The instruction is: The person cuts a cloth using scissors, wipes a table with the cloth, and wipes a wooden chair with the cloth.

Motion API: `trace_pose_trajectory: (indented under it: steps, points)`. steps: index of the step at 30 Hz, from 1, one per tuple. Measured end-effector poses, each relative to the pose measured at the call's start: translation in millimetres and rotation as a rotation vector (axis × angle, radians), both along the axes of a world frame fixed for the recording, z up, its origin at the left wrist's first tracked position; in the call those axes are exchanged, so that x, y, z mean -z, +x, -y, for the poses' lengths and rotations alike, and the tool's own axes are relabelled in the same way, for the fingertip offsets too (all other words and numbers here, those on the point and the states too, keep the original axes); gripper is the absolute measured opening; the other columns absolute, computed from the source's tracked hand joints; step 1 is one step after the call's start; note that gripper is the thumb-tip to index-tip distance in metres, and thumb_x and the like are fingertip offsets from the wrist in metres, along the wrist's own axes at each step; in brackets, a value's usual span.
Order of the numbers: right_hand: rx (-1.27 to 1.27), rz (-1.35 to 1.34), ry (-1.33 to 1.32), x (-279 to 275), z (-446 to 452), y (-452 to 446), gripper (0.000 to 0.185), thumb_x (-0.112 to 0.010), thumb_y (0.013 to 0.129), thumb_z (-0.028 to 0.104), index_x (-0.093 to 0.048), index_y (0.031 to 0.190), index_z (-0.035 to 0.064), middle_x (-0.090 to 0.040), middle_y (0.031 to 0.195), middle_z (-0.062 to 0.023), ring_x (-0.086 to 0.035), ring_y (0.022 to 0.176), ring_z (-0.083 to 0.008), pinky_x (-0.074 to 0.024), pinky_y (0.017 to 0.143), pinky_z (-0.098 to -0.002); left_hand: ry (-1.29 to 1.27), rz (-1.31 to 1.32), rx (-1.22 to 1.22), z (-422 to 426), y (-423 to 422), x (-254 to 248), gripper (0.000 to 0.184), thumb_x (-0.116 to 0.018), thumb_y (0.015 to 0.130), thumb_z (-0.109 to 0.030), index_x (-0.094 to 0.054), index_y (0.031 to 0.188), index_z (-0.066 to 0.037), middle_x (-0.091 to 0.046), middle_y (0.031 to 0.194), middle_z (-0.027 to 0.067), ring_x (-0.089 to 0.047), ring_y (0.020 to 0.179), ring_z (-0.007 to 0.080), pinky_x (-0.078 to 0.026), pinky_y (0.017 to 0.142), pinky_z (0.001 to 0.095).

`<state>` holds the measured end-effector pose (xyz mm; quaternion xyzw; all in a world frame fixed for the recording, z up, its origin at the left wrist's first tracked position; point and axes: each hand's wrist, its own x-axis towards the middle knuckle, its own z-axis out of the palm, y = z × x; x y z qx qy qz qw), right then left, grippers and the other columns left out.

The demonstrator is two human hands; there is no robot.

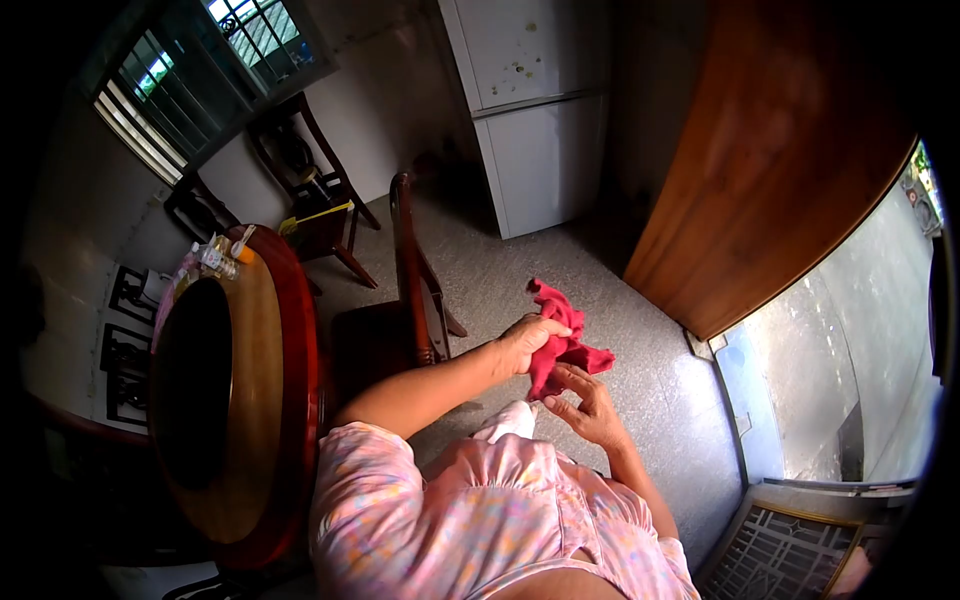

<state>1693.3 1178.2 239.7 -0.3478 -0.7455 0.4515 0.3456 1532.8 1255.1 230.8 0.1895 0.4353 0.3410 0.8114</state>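
Note:
A crumpled red cloth (553,350) is held up in front of my body, above the floor. My left hand (527,340) is closed around its left side, with the thumb lying across the fabric. Lower and to the right, my right hand (592,408) has its thumb and fingers at the cloth's bottom edge, seemingly pinching it. Part of that grip is hidden by the fabric. Loose ends of the cloth stick out at the top and to the right.
Left of me stands a round wooden table (290,400) with bottles (215,257) at its far edge. A wooden chair (405,270) is close by my left arm. Ahead is a white refrigerator (545,160); to the right, a wooden door (770,170) beside a bright doorway.

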Motion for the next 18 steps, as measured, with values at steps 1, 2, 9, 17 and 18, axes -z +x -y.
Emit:
trace_pose_trajectory:
  steps: [1,2,9,17,18]
  points:
    - [-0.05,-0.112,-0.168,-5.6,-7.9,3.4,0.043,-0.062,0.08,0.022,-0.052,0.108,-0.0085,-0.056,0.104,-0.0171,-0.055,0.094,-0.0223,-0.0449,0.08,-0.0318,-0.013,-0.023,-0.033,-4.6,-4.7,-15.5,0.025,-0.054,0.071,-0.004,-0.055,0.097,-0.004,-0.061,0.088,0.0093,-0.059,0.082,0.0222,-0.048,0.076,0.0377]
    - [-0.053,-0.101,-0.164,-0.5,-15.9,7.5,0.043,-0.062,0.08,0.022,-0.052,0.108,-0.0085,-0.056,0.104,-0.0171,-0.055,0.094,-0.0223,-0.0449,0.08,-0.0318,-0.055,-0.075,-0.064,-13.8,-10.6,-17.0,0.026,-0.054,0.071,-0.003,-0.055,0.097,-0.005,-0.06,0.088,0.0092,-0.059,0.081,0.0224,-0.049,0.075,0.0389]
    - [0.227,-0.259,-0.526,21.7,-102.2,35.0,0.02,-0.048,0.085,0.006,-0.056,0.099,-0.0049,-0.063,0.082,-0.0092,-0.059,0.071,-0.0138,-0.0474,0.067,-0.0255,0.123,-0.095,-0.186,-45.4,-12.2,-74.3,0.027,-0.055,0.072,-0.007,-0.054,0.098,-0.003,-0.058,0.09,0.0069,-0.057,0.081,0.0179,-0.048,0.075,0.0344]
    - [0.354,-0.365,-0.59,19.1,-225.8,64.2,0.021,-0.053,0.081,0.012,-0.058,0.094,-0.0049,-0.063,0.073,-0.0097,-0.058,0.061,-0.0137,-0.0465,0.057,-0.0234,0.352,-0.342,0.054,-140.5,-38.4,-77.7,0.046,-0.053,0.082,-0.047,-0.056,0.095,-0.002,-0.058,0.085,0.0021,-0.053,0.077,0.0099,-0.044,0.073,0.0256]
    - [0.394,-0.405,-0.613,23.4,-236.4,72.3,0.02,-0.053,0.08,0.01,-0.058,0.093,-0.0048,-0.062,0.072,-0.0096,-0.058,0.06,-0.0137,-0.0464,0.055,-0.0234,0.327,-0.481,0.13,-154.3,-37.7,-71.0,0.051,-0.049,0.082,-0.051,-0.057,0.093,-0.002,-0.057,0.083,0.0027,-0.052,0.075,0.01,-0.044,0.071,0.0257]
